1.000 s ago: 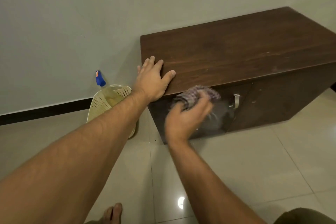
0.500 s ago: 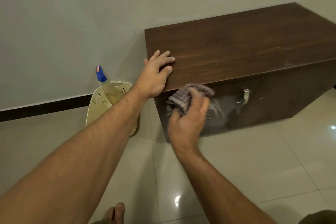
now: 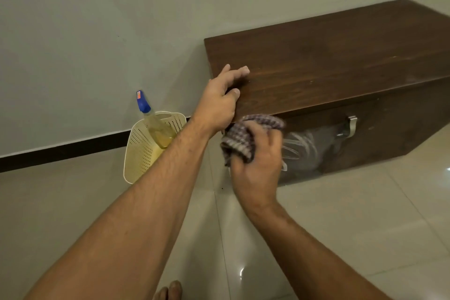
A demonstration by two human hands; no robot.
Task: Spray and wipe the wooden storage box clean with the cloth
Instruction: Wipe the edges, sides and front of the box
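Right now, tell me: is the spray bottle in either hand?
No. The spray bottle stands in the basket; the right hand holds the cloth.

We see a dark brown wood-grained box point(image 3: 341, 61), a purple-and-white checked cloth point(image 3: 239, 139) below it at seven o'clock, and at nine o'clock a blue-capped spray bottle point(image 3: 152, 119) in a cream perforated basket point(image 3: 141, 151).

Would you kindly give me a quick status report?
Left hand braces box top. Right hand presses checked cloth on wet front. Nothing obstructing.
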